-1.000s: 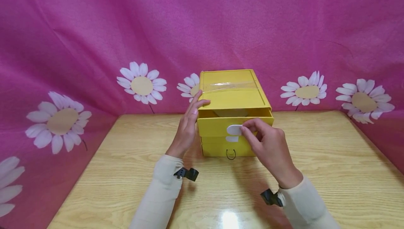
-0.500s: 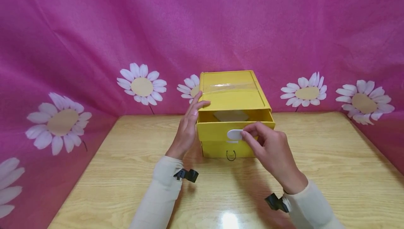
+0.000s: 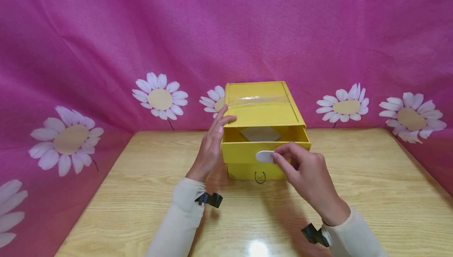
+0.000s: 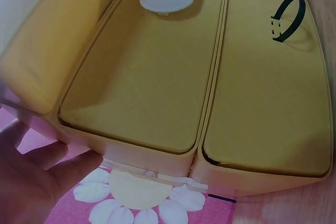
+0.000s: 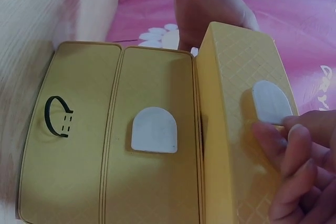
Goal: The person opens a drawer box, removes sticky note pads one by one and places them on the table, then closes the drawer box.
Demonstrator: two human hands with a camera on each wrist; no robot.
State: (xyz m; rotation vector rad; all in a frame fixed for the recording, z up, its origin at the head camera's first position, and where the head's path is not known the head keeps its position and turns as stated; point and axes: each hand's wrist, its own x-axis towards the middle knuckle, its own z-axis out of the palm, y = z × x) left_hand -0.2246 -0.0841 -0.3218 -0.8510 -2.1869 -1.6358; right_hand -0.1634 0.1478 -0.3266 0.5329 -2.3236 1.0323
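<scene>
A yellow chest of drawers [image 3: 260, 115] stands at the back of the table, stacked three drawers high. Its top drawer [image 3: 236, 153] is pulled partway out, and a pale flat angular shape [image 3: 261, 134] shows inside. My right hand [image 3: 315, 180] pinches the white tab handle [image 3: 263, 156] on that drawer between thumb and fingers. Straight fingers of my left hand [image 3: 208, 154] rest against the chest's left side and top edge. In the right wrist view, the middle drawer carries another white tab [image 5: 155, 130], and the bottom drawer a black loop [image 5: 48, 114]; both drawers are closed.
A wooden table [image 3: 141, 194] bears the chest. Pink cloth [image 3: 269, 28] printed with white daisies hangs behind it and at both sides. Clear tape [image 3: 260, 100] crosses the chest's top. Black wrist devices [image 3: 209, 200] sit at both sleeves.
The top drawer has slid farther out toward me, with my right hand moving back on its tab. More of the drawer's inside shows. My left hand has stayed against the chest.
</scene>
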